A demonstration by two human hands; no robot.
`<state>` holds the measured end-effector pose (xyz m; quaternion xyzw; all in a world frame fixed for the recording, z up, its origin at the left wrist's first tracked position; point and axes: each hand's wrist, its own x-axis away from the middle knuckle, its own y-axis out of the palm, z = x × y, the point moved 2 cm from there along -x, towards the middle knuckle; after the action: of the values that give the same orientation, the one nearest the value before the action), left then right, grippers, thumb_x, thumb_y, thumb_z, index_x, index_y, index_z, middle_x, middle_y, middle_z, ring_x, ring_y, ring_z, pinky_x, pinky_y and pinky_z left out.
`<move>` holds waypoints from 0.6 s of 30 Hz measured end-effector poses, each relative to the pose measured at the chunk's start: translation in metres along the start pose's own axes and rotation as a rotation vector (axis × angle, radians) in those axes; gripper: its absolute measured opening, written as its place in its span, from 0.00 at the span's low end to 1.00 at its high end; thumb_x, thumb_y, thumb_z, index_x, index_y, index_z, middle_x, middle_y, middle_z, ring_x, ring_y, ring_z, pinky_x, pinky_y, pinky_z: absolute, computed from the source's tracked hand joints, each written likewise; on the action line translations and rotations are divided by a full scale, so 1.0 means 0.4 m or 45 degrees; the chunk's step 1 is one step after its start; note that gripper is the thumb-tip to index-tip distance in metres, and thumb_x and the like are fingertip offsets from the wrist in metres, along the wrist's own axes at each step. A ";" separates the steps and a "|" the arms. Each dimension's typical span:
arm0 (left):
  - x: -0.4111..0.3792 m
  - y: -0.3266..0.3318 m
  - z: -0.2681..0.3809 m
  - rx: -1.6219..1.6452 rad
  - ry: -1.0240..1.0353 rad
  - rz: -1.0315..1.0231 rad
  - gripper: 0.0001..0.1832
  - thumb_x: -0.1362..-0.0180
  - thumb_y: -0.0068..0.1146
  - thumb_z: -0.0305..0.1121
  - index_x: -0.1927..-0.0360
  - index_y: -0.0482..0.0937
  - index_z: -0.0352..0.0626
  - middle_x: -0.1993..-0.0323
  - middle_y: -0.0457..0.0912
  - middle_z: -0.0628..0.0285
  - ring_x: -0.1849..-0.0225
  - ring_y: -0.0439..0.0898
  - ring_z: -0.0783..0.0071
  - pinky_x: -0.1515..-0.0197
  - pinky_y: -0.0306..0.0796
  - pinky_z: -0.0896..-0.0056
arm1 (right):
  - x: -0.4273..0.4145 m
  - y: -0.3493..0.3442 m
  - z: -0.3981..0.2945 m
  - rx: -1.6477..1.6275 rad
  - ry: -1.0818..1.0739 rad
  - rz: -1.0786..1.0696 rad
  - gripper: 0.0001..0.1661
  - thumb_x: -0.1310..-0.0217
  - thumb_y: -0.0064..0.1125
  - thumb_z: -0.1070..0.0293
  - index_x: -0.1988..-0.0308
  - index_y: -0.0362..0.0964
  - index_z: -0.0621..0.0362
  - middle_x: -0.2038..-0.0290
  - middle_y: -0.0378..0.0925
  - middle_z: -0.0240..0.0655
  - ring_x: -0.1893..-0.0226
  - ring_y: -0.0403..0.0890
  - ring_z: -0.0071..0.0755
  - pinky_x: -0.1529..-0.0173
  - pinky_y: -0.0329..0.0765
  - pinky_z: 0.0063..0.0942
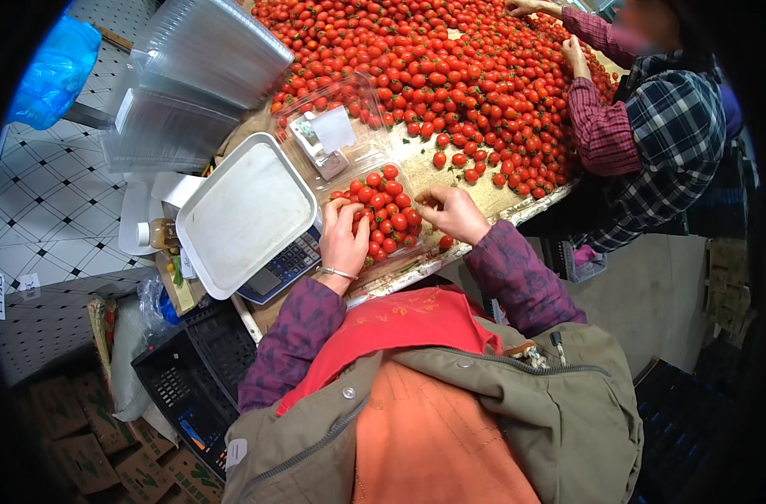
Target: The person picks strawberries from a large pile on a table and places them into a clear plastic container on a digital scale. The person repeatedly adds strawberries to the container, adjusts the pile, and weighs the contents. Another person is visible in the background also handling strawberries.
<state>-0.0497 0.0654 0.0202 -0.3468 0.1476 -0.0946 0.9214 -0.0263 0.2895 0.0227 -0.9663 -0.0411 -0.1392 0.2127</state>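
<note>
A clear plastic clamshell box filled with cherry tomatoes (389, 222) lies before me, its lid (373, 104) folded back towards the large heap of tomatoes (458, 75). My left hand (345, 238) rests on the left side of the tomatoes in the box, fingers bent over them; whether it grips one is hidden. At the right rim of the box is my right hand (453, 213), its thumb and fingers curled close together; what lies between them cannot be made out. Small packets and a white paper slip (334, 129) lie on the lid area.
A white tray (247, 214) sits on a scale with a keypad (288, 264) at my left. Stacked clear plastic boxes (200, 57) stand beyond it, near a bottle (159, 234). A co-worker's hands (575, 57) touch the heap at the right. Black crates (200, 359) stand below left.
</note>
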 end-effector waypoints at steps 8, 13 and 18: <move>-0.102 0.047 -0.022 -0.414 -0.100 -0.280 0.16 0.48 0.59 0.34 0.54 0.76 0.45 0.60 0.74 0.51 0.55 0.76 0.49 0.55 0.72 0.53 | 0.031 0.060 0.012 0.379 -0.033 0.005 0.22 0.50 0.62 0.63 0.52 0.75 0.53 0.70 0.80 0.48 0.65 0.81 0.52 0.59 0.77 0.42; -0.076 0.016 0.000 -0.166 -0.203 -0.184 0.12 0.47 0.60 0.35 0.62 0.75 0.42 0.69 0.76 0.55 0.67 0.77 0.54 0.63 0.72 0.57 | 0.017 0.056 0.023 0.171 -0.057 0.085 0.22 0.50 0.64 0.62 0.54 0.75 0.57 0.78 0.76 0.44 0.74 0.81 0.40 0.66 0.77 0.35; -0.022 -0.030 0.009 0.275 -0.306 -0.142 0.14 0.50 0.64 0.29 0.60 0.76 0.40 0.80 0.71 0.67 0.79 0.70 0.76 0.75 0.67 0.74 | 0.003 0.055 -0.026 -0.216 -0.180 0.026 0.29 0.41 0.61 0.64 0.42 0.65 0.60 0.75 0.76 0.31 0.77 0.76 0.22 0.74 0.72 0.23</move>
<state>-0.0576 0.0612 0.0325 -0.2621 0.0059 -0.1189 0.9577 -0.0246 0.2650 0.0232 -0.9886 -0.0342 -0.0716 0.1283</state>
